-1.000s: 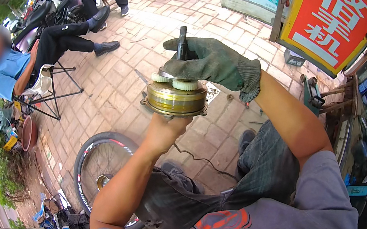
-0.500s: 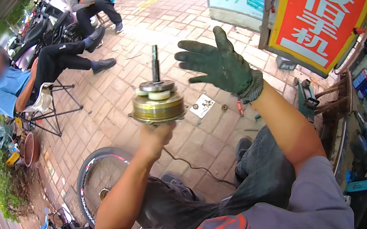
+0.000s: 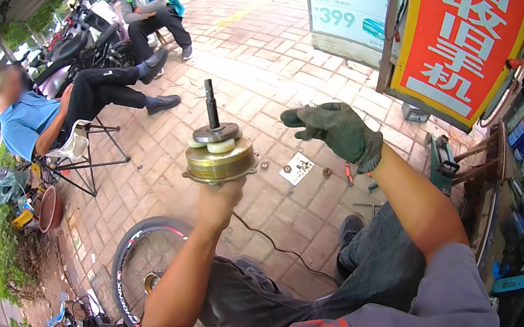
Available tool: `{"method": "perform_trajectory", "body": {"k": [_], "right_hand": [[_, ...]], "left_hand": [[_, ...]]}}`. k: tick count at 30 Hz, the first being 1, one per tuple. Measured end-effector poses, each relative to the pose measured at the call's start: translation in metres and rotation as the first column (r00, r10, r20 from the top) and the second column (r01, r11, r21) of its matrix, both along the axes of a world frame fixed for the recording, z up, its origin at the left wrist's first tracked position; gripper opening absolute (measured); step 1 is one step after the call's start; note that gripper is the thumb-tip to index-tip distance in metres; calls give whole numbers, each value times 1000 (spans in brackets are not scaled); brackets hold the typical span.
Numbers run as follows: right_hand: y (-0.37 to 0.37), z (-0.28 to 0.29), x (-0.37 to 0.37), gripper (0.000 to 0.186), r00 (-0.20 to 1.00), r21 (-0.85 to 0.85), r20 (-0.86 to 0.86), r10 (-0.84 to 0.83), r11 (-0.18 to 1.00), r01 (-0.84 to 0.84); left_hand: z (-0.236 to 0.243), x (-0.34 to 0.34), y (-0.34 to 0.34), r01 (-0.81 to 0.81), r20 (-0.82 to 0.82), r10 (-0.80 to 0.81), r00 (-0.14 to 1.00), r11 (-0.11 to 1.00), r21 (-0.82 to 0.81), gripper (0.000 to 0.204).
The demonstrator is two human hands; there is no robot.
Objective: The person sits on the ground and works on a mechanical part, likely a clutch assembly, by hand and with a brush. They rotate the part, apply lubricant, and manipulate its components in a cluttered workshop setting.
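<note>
My left hand [image 3: 220, 202], bare, grips a hub motor core [image 3: 220, 162] from below and holds it up in front of me. It has a yellowish round drum with white plastic gears [image 3: 218, 144] under a metal disc on top. A dark axle [image 3: 211, 104] sticks up from it, tilted slightly left. To the right and apart from the motor core is my right hand [image 3: 338, 131], in a dark green work glove. Its fingers are loosely bent and apart, with nothing in them. Under the motor core, my left fingers are mostly hidden.
A bicycle wheel [image 3: 135, 267] lies near my left knee. Small parts lie on a white card [image 3: 297, 169] on the brick paving, beside a red-handled tool [image 3: 349, 174]. A cable [image 3: 270, 237] crosses the ground. Two people sit at left, one on a folding chair [image 3: 88, 154]. Signboards [image 3: 460, 51] stand ahead right.
My gloved right hand has moved right and slightly down, its spread fingers now bent. The motor core remains in my left hand. The view has shifted slightly.
</note>
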State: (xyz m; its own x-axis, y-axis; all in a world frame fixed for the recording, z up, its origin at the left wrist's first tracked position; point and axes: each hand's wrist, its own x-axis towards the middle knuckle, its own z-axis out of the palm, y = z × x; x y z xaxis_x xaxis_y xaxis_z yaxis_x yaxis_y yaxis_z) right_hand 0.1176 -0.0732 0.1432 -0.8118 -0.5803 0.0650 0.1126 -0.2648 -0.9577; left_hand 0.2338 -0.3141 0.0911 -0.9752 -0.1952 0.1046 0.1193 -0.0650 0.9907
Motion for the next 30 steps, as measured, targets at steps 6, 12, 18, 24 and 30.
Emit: {"method": "perform_trajectory", "body": {"k": [6, 12, 18, 24, 30], "right_hand": [[-4, 12, 18, 77, 974, 421, -95, 206, 895, -148], [-23, -17, 33, 84, 822, 624, -131, 554, 690, -366], [-73, -30, 68, 54, 932, 128, -177, 317, 946, -298], [-100, -43, 82, 41, 982, -203, 114, 152, 971, -126], [-95, -68, 66, 32, 984, -209, 117, 135, 972, -109]], "left_hand": [[-25, -8, -12, -232, -407, 36, 913, 866, -443, 21], [-25, -12, -7, -242, -350, 69, 934, 844, -479, 4], [-8, -17, 2, -216, -330, 111, 937, 929, -300, 23], [-3, -19, 4, -229, -140, 194, 971, 920, -317, 17], [10, -9, 1, -174, 2, 208, 978, 826, -536, 25]]}}
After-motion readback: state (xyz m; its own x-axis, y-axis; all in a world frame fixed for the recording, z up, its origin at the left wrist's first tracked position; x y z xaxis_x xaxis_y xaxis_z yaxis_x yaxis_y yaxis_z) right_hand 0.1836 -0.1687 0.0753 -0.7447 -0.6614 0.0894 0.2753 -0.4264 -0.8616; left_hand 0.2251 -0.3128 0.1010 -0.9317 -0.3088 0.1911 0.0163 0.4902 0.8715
